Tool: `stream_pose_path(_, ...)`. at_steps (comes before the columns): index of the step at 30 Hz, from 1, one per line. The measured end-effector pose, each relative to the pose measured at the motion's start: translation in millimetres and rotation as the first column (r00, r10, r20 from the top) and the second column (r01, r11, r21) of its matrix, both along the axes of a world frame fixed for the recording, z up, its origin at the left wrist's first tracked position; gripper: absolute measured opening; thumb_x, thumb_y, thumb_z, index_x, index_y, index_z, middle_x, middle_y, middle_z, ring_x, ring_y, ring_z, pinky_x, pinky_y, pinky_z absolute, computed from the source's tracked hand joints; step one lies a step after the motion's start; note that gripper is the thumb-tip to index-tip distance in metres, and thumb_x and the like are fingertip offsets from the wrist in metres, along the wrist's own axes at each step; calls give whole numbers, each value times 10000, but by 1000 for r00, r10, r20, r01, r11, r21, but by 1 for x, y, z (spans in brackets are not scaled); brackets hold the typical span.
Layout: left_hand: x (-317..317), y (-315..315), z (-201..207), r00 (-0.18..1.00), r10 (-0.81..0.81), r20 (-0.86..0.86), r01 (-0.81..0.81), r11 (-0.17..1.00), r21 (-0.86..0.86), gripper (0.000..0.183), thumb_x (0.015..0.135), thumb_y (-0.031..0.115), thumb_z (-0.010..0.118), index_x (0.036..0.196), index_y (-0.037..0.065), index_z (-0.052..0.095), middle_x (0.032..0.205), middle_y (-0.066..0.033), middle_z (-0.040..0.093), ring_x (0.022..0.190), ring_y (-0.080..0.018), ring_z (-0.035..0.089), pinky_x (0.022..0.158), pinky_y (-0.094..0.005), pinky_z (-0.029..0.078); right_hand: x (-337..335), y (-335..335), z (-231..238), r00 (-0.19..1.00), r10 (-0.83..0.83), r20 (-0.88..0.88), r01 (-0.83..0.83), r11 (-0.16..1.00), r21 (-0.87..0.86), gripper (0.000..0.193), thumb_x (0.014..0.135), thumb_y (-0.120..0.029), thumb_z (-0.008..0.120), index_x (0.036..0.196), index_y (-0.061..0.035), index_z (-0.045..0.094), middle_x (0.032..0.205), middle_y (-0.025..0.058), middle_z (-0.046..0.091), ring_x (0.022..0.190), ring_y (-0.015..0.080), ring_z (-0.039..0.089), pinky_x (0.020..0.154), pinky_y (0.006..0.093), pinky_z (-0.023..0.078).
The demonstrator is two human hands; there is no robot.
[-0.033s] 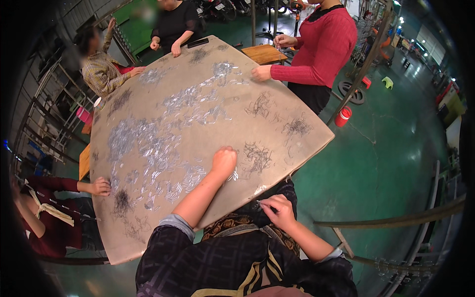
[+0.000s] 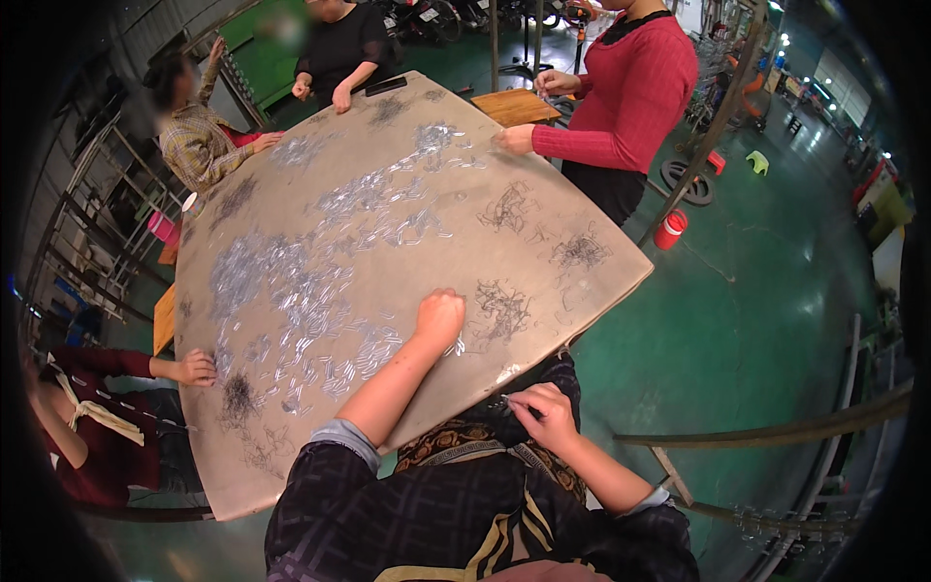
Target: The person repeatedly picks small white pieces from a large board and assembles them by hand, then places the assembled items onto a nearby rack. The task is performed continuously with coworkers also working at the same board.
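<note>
At the centre of the frame, the left hand (image 2: 441,318) rests on the table (image 2: 407,272), its forearm slanting up and rightward from the lower edge. Its fingers are curled into a fist, knuckles upward; whether anything is inside cannot be determined. Just below and to the right of centre, the right hand (image 2: 546,412) is held off the table's near edge, forearm angled up and leftward. Thumb and fingers are pinched narrow on a small shiny piece (image 2: 501,399), too small to identify. A few slim glossy pieces (image 2: 457,347) lie just beside the left fist. Many similar clear, silvery pieces (image 2: 310,281) are scattered left of centre. A loose tangle of dark, thin strands (image 2: 502,310) lies right of the fist.
</note>
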State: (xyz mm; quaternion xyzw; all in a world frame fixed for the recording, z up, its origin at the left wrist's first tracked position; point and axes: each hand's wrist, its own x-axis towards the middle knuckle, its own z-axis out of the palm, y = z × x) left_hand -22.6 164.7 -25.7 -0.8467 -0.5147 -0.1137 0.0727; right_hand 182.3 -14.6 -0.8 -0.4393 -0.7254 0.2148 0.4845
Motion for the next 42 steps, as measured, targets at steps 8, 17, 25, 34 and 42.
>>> stream_pose_path(8,22,10,1,988,29,-149,-32,999,-13,97,724,96,609,703,74,702,754,-125,680,728,-270,679,636,-371,552,2,1,4,1000,12,-4,-12,1000,5,116,758,-17,724,867,-42,691,707,64,614,651,228,600,674,329,453)
stream_pose_path(17,-3,-16,30,726,215,653,149,878,-454,46,802,46,676,806,9,648,782,-86,679,690,-153,643,639,-289,512,4,-7,11,999,-44,-14,44,999,7,107,755,-33,734,854,-51,697,686,66,616,612,229,585,642,330,445)
stream_pose_path(25,-8,-84,62,259,363,895,658,611,-439,46,881,-1,649,901,16,611,822,5,643,741,-50,587,680,-198,469,-3,0,13,994,-94,-48,91,994,-57,107,743,13,731,837,-23,695,736,80,663,658,222,611,639,314,454)
stream_pose_path(34,-2,-113,42,178,426,887,795,470,-385,62,904,15,636,942,38,594,918,34,571,827,-35,520,740,-196,430,-7,3,9,995,-96,-28,93,992,-91,115,741,19,729,840,-26,692,728,77,649,644,217,603,615,315,435)
stream_pose_path(42,9,-128,29,110,343,933,805,520,-286,42,928,31,600,961,37,575,980,-4,546,876,-69,515,770,-226,425,-9,2,9,998,-51,-26,49,994,-97,117,739,14,730,841,-26,690,726,85,644,646,236,606,618,325,434)
